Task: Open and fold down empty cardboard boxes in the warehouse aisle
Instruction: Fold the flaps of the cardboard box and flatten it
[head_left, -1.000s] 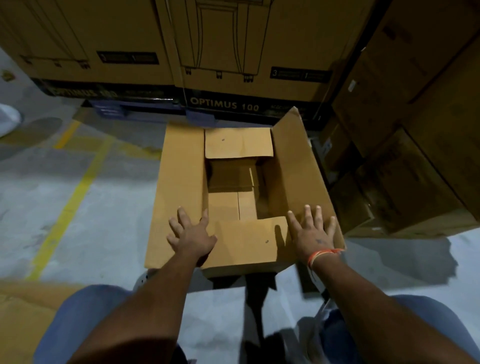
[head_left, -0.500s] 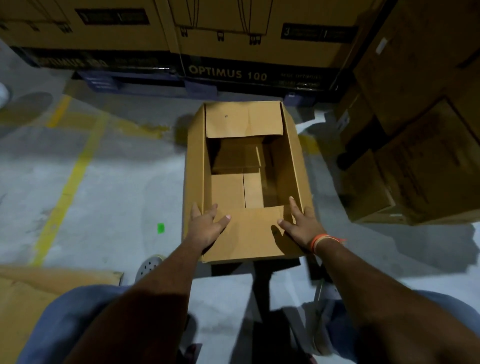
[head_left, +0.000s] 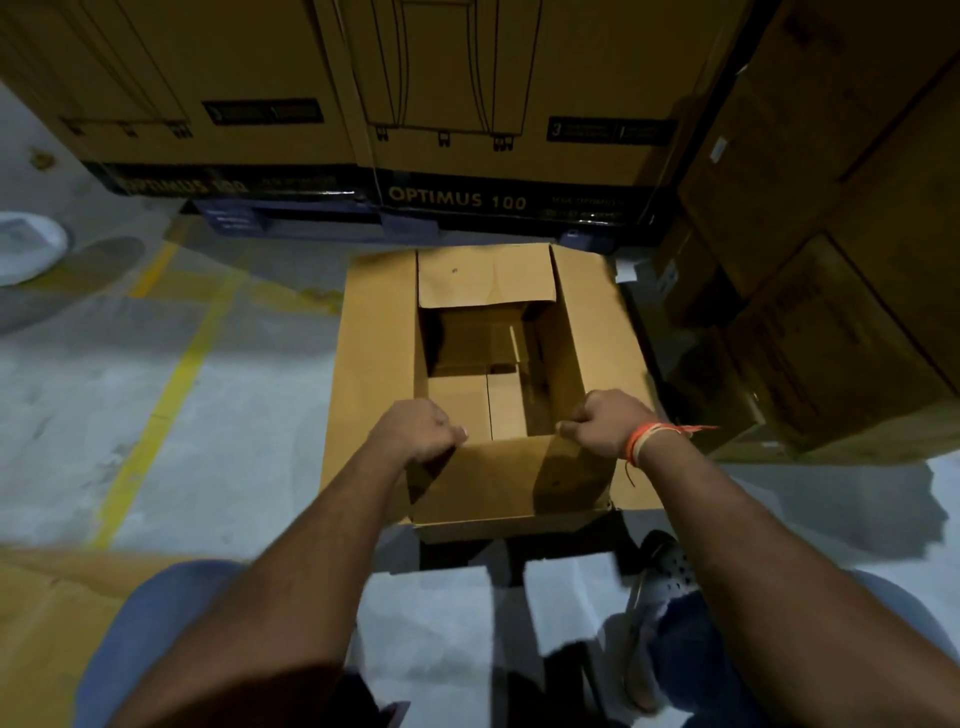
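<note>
Gripping the near flap of the open brown cardboard box, left hand and right hand work together. Fingers curl around its corners.

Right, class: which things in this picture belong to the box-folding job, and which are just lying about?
Job:
- open box
- near flap, gripped by left hand and right hand

Lying about:
- printed cartons
- stacked boxes
- flat cardboard
- white object
</note>
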